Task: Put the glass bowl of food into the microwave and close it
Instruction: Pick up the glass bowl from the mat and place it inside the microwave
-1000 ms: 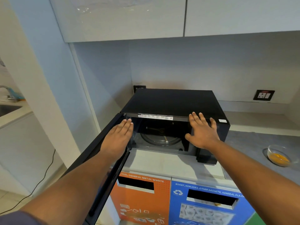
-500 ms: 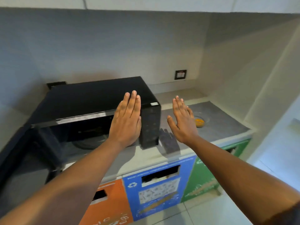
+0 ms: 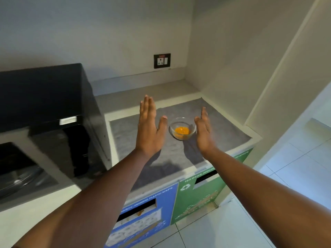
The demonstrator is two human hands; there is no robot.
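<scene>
Glass bowl [image 3: 182,130] — small, clear, round, holding a patch of orange-yellow food at its bottom. It sits upright on the grey counter [image 3: 222,122], to the right of the microwave and well apart from it, not inside it.

Left hand [image 3: 149,128] — flat and spread wide, fingers straight and pointing away from the person, thumb out toward the bowl. It grasps nothing; the thumb tip lies just beside the bowl's left rim, and contact cannot be told.

Right hand [image 3: 203,130] — likewise released, seen edge-on, fingers straight, palm turned toward the bowl. It holds nothing and stands just beside the bowl's right rim. The bowl lies between the two hands.

Microwave [image 3: 50,111] — black, at the left of the counter. Its front cavity shows open at the lower left, with a blurred glass turntable [image 3: 19,181] inside; the door itself is out of frame.

Wall socket [image 3: 162,60] — black plate with a white outlet, on the back wall above the counter.

Recycling bins — blue panel [image 3: 152,212] and green panel [image 3: 200,197] with slots, set under the counter's front edge. White floor tiles [image 3: 268,203] at lower right.
</scene>
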